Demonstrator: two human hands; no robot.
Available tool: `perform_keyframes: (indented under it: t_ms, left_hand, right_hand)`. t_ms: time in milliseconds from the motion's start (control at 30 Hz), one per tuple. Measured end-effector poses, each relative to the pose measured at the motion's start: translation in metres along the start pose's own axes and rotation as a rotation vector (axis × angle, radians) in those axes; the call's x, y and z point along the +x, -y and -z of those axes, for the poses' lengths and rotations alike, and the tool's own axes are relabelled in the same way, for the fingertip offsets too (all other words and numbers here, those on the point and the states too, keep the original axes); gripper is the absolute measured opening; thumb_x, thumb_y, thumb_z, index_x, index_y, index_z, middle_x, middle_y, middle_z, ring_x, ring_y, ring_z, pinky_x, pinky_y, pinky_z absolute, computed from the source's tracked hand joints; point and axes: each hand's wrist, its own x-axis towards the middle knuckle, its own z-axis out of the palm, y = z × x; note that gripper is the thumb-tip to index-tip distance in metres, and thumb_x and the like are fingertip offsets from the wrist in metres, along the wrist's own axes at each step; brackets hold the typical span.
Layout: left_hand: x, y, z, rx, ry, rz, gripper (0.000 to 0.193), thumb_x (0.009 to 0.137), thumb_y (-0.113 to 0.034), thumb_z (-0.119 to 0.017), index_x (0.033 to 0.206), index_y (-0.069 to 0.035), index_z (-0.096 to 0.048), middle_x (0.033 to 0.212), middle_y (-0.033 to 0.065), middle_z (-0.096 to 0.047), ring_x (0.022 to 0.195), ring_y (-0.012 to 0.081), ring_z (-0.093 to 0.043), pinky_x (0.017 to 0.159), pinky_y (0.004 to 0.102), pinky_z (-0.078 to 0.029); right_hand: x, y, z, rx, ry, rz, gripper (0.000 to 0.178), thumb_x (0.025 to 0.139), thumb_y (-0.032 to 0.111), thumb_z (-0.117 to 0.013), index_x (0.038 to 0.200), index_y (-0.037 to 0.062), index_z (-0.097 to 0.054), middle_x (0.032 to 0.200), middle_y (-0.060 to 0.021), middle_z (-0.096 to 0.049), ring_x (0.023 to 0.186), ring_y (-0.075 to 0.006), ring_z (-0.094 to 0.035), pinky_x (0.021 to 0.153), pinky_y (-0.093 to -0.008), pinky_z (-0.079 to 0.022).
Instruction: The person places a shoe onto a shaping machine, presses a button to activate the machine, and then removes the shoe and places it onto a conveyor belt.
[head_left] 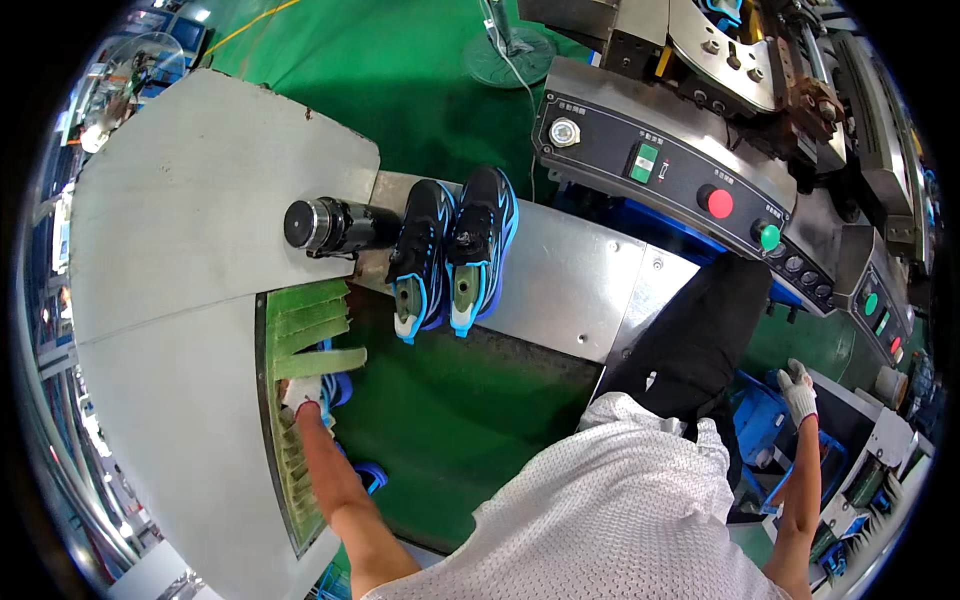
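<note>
My left hand [303,392], in a white glove, reaches in among the green curtain strips [312,318] at the opening of a pale grey housing. Its fingers are hidden there. Beside it, partly covered by a strip, shows a blue shoe [340,388]; whether the hand touches it I cannot tell. My right hand [798,392], also gloved, is held out at the right with its fingers extended and nothing in them, above a blue crate [765,430]. Ahead, a left shoe [422,250] and a right shoe [482,245], black with blue soles and green lasts inside, stand side by side on a metal ledge [570,270].
A dark flask [340,227] lies next to the shoes on the pale housing [200,200]. At the right stands a machine with a control panel [660,170] bearing red and green buttons. Another blue piece [370,477] shows below the curtain. A round stand base [510,60] is on the far floor.
</note>
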Motion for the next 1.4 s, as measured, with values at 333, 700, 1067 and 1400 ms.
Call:
perform_keyframes:
  t_ms: [333, 700, 1067, 1400]
  left_hand:
    - [-0.261, -0.195, 0.014, -0.793, 0.279, 0.112, 0.084, 0.083, -0.044, -0.085, 0.14, 0.008, -0.054, 0.137, 0.0286, -0.06, 0.125, 0.0433, -0.061, 0.106, 0.0488, -0.05]
    - [-0.269, -0.24, 0.02, -0.518, -0.112, -0.685, 0.014, 0.094, -0.016, -0.073, 0.102, -0.005, -0.072, 0.103, 0.0156, -0.067, 0.094, 0.0359, -0.067, 0.082, 0.0452, -0.053]
    - [-0.338, -0.38, 0.157, -0.834, 0.083, -0.865, 0.013, 0.094, -0.013, -0.072, 0.095, 0.0, -0.073, 0.092, 0.0118, -0.068, 0.087, 0.0247, -0.068, 0.081, 0.0379, -0.052]
    - [-0.295, -0.639, 0.347, -0.728, -0.253, -1.57, 0.051, 0.088, -0.019, -0.08, 0.133, -0.002, -0.062, 0.129, 0.0205, -0.062, 0.113, 0.0339, -0.064, 0.098, 0.042, -0.054]
  right_hand:
    - [-0.01, 0.035, -0.009, 0.264, 0.006, 0.153, 0.056, 0.101, 0.027, -0.067, 0.149, 0.0019, -0.053, 0.148, -0.0235, -0.059, 0.138, -0.0349, -0.056, 0.115, -0.0424, -0.044]
    - [-0.119, 0.311, 0.02, 0.726, 0.378, 0.62, 0.057, 0.092, 0.022, -0.073, 0.143, -0.0009, -0.058, 0.134, -0.0212, -0.067, 0.126, -0.03, -0.066, 0.108, -0.0415, -0.051]
    - [-0.147, 0.404, -0.029, 0.235, 0.209, 1.283, 0.058, 0.085, 0.037, -0.074, 0.119, -0.0069, -0.056, 0.096, -0.0232, -0.068, 0.086, -0.0403, -0.071, 0.08, -0.049, -0.056]
    - [-0.096, 0.259, 0.048, 1.037, 0.335, 0.648, 0.089, 0.077, 0.056, -0.088, 0.139, -0.003, -0.061, 0.124, -0.0164, -0.071, 0.111, -0.0221, -0.066, 0.099, -0.0353, -0.052]
